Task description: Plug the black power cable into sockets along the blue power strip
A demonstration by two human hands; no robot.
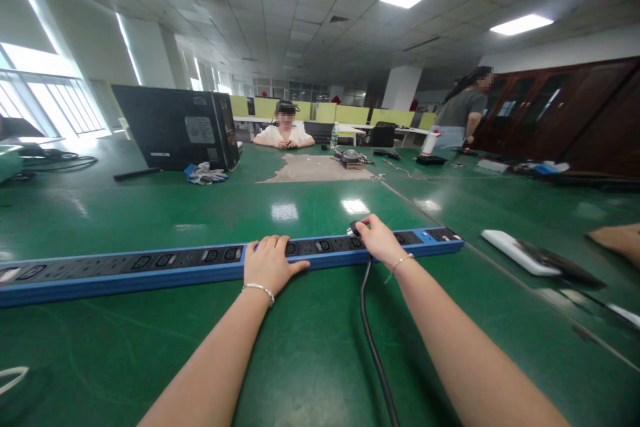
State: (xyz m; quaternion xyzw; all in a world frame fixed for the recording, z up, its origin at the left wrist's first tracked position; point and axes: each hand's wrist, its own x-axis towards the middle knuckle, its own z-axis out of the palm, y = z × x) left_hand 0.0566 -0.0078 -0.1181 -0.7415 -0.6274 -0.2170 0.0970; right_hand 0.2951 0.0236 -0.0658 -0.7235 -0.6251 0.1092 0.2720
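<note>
A long blue-and-black power strip (175,273) lies across the green table, its row of sockets facing up. My left hand (269,263) grips it near the middle, fingers laid over the top and thumb spread along the near side. Between the thumb and fingers of my right hand (379,240) is a black power plug (354,229), its prongs pointing left, just above the sockets on the right part of the strip. From that hand a black cable (369,320) runs down toward me. Whether the plug touches the strip I cannot tell.
A black computer case (175,127) stands back left beside gloves (205,173). At right lie a white object (520,252) and another person's hand (617,240). One person (285,130) sits opposite; another (463,110) stands back right. A bottle (430,142) stands farther back.
</note>
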